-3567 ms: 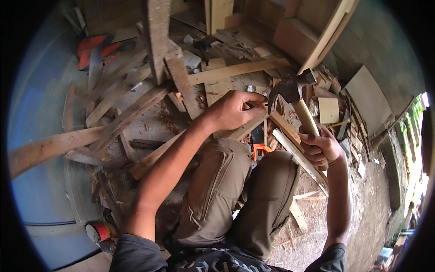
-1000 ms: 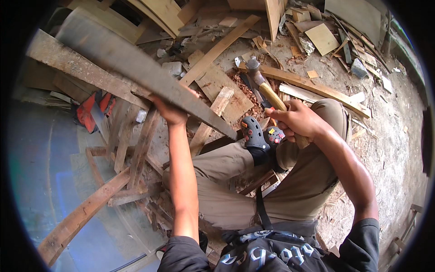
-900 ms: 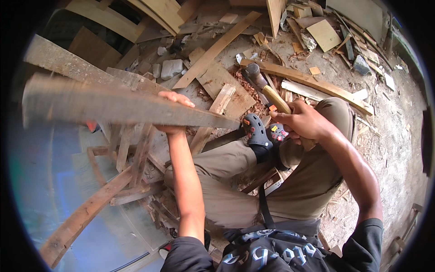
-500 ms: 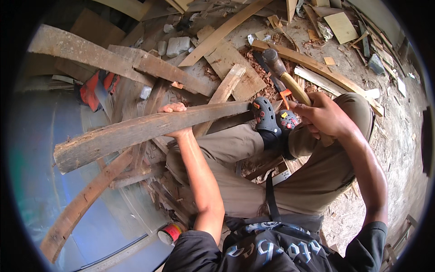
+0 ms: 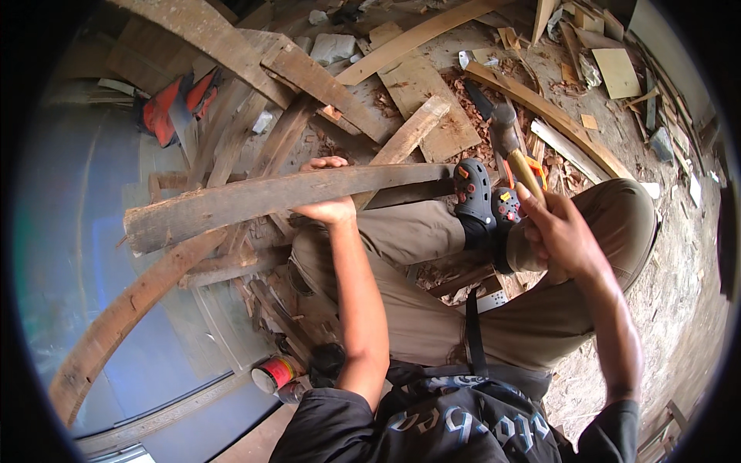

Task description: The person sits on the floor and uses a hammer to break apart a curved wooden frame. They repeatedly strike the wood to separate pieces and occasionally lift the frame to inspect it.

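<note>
Weathered plank [image 5: 255, 202], stiff, rough and likely heavy, lies mid-frame in the left hand [image 5: 328, 207] closed around its balance point, while the right hand [image 5: 557, 231] clasps a hammer [image 5: 511, 145].

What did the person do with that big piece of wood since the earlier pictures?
The left hand took hold of the long weathered plank, lifted it high from the pile, then swung it down so it now lies level across the knees. The right hand kept its grip on the hammer throughout. The person is still seated among the scrap wood.
</note>
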